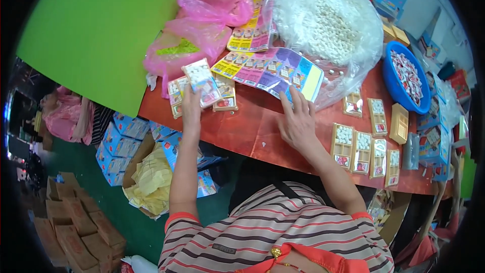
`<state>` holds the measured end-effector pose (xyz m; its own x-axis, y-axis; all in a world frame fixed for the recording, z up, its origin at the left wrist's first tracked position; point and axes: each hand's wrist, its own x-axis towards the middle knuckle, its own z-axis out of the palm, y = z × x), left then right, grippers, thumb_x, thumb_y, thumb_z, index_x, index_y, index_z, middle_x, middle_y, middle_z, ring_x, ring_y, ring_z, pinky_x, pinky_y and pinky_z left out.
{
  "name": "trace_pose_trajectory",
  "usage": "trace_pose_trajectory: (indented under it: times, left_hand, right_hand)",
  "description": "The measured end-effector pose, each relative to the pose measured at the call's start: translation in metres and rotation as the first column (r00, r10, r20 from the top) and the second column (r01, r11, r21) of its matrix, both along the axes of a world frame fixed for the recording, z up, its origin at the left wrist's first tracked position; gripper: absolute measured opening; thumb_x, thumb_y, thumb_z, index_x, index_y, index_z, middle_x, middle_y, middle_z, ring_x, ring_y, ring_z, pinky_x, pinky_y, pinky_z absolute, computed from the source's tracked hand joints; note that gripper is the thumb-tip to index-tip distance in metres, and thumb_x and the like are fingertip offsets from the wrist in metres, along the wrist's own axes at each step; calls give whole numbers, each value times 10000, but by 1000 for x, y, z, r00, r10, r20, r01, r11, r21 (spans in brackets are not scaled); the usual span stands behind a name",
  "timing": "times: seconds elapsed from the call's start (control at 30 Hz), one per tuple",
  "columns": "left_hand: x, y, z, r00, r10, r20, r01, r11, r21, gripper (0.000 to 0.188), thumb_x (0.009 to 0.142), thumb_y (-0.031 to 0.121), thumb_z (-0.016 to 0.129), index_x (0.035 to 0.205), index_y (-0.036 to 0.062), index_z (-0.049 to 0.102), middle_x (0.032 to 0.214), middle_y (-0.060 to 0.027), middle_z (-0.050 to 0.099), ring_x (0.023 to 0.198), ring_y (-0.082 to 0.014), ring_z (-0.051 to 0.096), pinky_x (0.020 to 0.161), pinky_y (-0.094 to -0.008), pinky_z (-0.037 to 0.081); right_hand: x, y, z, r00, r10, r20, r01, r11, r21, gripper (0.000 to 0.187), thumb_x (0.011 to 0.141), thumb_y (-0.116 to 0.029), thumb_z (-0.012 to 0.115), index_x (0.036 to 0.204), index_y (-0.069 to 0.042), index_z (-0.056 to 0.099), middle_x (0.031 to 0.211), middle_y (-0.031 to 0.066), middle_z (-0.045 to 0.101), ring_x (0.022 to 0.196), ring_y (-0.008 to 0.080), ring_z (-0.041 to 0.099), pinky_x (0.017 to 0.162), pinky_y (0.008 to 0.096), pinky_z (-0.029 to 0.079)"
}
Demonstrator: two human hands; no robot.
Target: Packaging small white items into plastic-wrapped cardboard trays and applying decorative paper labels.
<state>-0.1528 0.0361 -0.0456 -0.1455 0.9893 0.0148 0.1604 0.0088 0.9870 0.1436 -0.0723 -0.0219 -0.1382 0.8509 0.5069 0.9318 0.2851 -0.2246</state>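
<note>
My left hand [191,107] grips a small wrapped compartment tray [202,82] filled with white pieces at its far end, tilted above the table. Beneath it lie similar trays, one [175,91] at its left and another [227,92] at its right. A colourful printed label sheet [262,66], banded yellow, pink, purple and blue, lies across the middle of the table. Over the sheet's near right edge is my right hand [298,124], fingers spread and holding nothing; whether the fingertips press on the paper, I cannot tell.
A big clear bag of white pieces [331,25] stands at the back. Pink plastic bags [202,33] sit back left. At right are a blue basin [388,71] of small packets and several filled trays [362,146]. Blue printed boxes [115,144] and brown cartons [78,227] are on the floor.
</note>
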Motion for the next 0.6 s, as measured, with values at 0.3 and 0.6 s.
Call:
trace_pose_trajectory:
  times: [0.3,0.6]
  left_hand:
    - [83,-47,-11,871,-356,339,401,913,-70,384,960,172,533,1283,-24,464,1112,-155,610,929,-219,642,731,-300,536]
    - [184,-78,-25,526,-296,798,678,712,-183,351,949,133,480,1268,-1,423,988,-159,622,727,-234,659,536,-309,537]
  right_hand:
    - [25,31,-31,998,-39,57,39,999,3,389,791,-69,580,1179,-51,551,1180,127,556,1108,288,547,902,404,423]
    - [31,-4,-39,950,-11,-311,56,989,135,226,766,-56,592,991,-49,614,980,114,607,887,289,603,778,399,455]
